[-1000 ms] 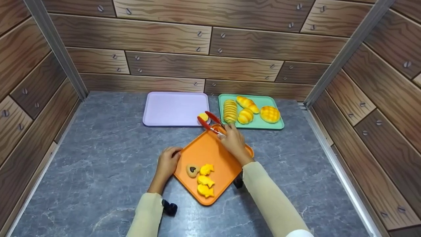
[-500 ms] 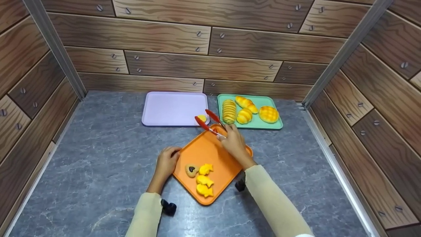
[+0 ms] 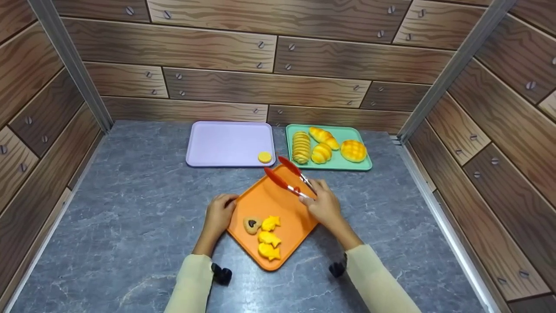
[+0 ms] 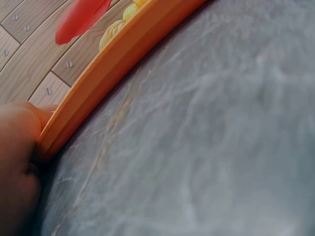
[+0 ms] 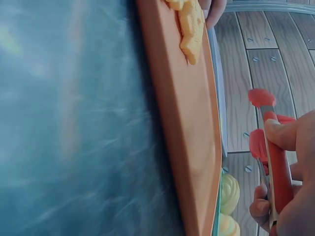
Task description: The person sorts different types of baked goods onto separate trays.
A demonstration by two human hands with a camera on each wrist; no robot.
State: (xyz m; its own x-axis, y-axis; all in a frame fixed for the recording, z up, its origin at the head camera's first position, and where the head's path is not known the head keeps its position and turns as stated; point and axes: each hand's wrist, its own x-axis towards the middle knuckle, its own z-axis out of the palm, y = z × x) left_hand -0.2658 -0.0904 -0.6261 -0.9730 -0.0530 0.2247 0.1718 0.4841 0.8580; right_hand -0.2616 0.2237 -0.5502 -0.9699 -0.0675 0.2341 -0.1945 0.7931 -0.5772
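My left hand (image 3: 220, 211) grips the left corner of an orange tray (image 3: 290, 217), with fingers and thumb at its rim. In my right hand (image 3: 325, 203) is a pair of red-tipped tongs (image 5: 278, 172), jaws spread with nothing between them, over the tray's far part. Near the tray's front corner lie three yellow fish-shaped cookies (image 3: 269, 238) and a heart-shaped cookie (image 3: 251, 225) with a dark centre. A round yellow cookie (image 3: 264, 157) sits in the near right corner of the purple tray (image 3: 226, 141), just beyond the tongs.
A green tray (image 3: 343, 164) at the back right holds a ridged roll (image 3: 301, 148), a long croissant (image 3: 324, 138), a smaller roll (image 3: 322, 153) and a round bun (image 3: 353, 150). Wood-patterned walls (image 3: 226, 87) enclose the grey tabletop (image 3: 143, 208) at the back and both sides.
My right hand has drawn the tongs back from the purple tray, toward me and to the right. The round yellow cookie stays there, now in full view. My left hand stays at the tray corner.
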